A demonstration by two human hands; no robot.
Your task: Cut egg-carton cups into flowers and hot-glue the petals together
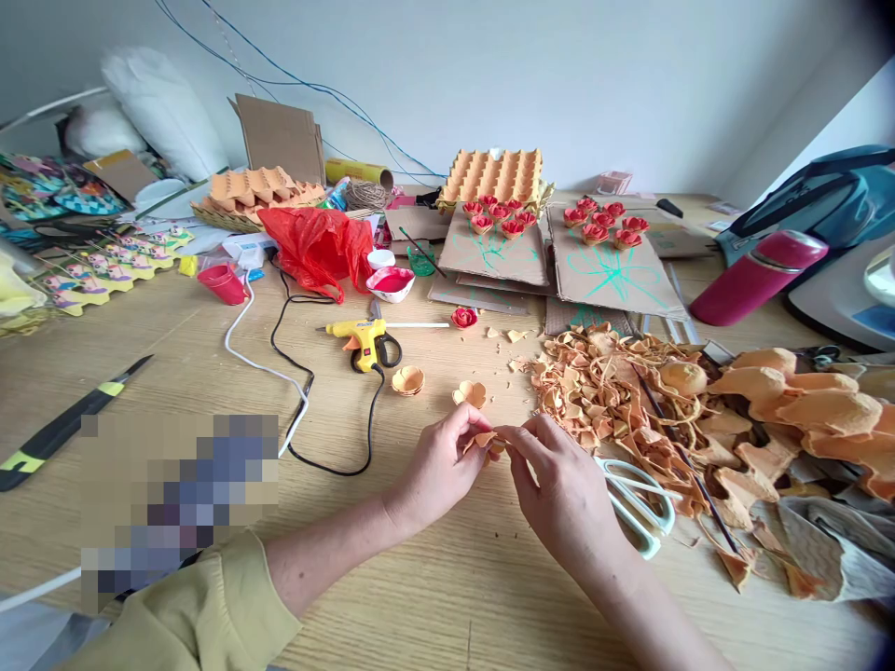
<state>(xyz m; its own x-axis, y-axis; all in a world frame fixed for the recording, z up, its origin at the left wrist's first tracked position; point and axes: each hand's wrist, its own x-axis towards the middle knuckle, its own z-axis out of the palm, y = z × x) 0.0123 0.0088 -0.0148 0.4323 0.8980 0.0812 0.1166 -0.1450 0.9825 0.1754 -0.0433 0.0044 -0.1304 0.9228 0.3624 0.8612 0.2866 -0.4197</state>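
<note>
Left hand (437, 471): we see its grip pinched on the orange pulp piece (482, 441), low over the near middle of the counter (419, 606).
Right hand (559, 475): fingertips touch the piece's right side; whether this grip clamps, we cannot tell.
Pulp piece: matte, thin-walled and curved, we'd say, but largely hidden behind fingers.
Pulp cups (469, 394): two here, one just beyond the hands, one farther left, both shallow, with scalloped, petal-like rims.
Scrap heap (594, 382): to the right, we get curled, torn, rough-edged flakes in the same orange.
Scissors (638, 529): smooth, pale loop handles lie just beside the right hand.
Glue gun (364, 340): hard yellow plastic, a slim white stick at its rear.
Red flowers (595, 233): cupped, layered petals, and we count clusters on flat brown cardboard (615, 270).
</note>
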